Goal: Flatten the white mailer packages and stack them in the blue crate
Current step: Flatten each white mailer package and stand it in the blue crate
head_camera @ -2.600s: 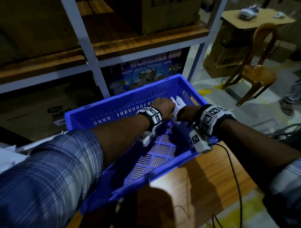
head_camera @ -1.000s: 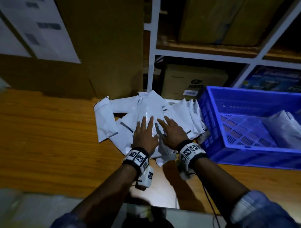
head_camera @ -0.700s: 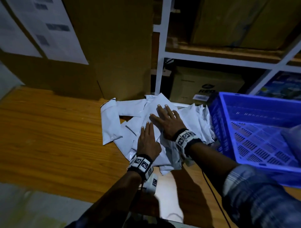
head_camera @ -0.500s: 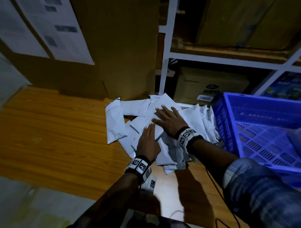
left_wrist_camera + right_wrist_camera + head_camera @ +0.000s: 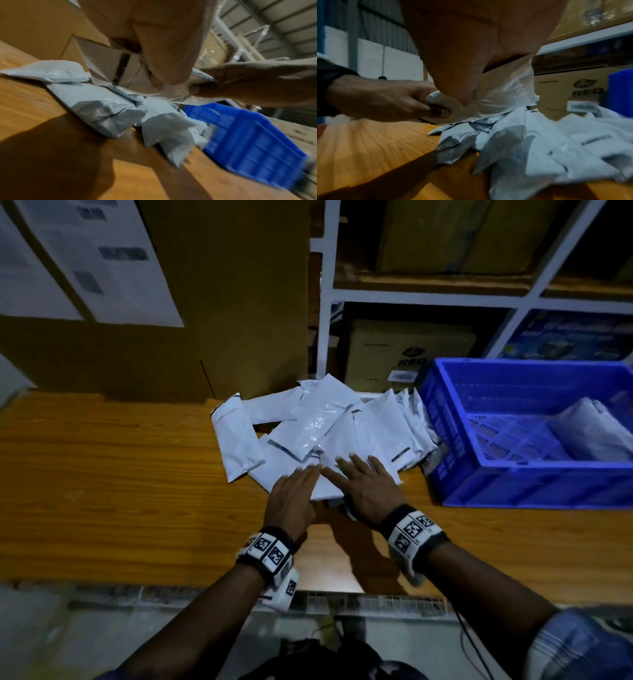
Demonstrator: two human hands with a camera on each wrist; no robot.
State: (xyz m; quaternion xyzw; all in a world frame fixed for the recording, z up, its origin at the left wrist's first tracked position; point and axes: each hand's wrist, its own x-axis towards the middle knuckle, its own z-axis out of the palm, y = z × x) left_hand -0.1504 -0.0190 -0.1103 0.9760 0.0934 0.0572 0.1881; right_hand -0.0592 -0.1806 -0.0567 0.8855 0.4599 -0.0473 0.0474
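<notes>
Landmark: blue crate (image 5: 513, 487), standing on the wooden table (image 5: 102, 474); we give every place from it.
Pile of white mailers (image 5: 239, 440): on the table, left of the crate. Its right edge is touching or almost touching the crate wall. The bags overlap loosely and look puffy and creased, so we judge them not yet flattened.
Held mailer (image 5: 346, 445): on top of the pile at its near edge, left of the crate. The wrist views show its near edge lifted clear of the bags below.
Left hand (image 5: 291, 498): left of the crate, at the pile's near edge. From above the fingers look straight, but the right wrist view shows them curled, with the thumb pinching the held mailer's edge.
Right hand (image 5: 370, 491): between the left hand and the crate. Its fingers lie over the same mailer, and the left wrist view shows its thumb underneath, so it is a pinch too.
Reason for the hold: we judge that 2 hands on 1 edge peel a single bag off the heap without dragging its neighbours, and leave it ready to be smoothed.
Stacked mailer (image 5: 589, 433): inside the crate, on the floor at its right side. We count 1 lying there, so the task is at an early stage.
Reason for crate placement: right beside the pile, so each transfer is short.
Cardboard box (image 5: 222, 302): behind the pile, left of the crate, not involved.
</notes>
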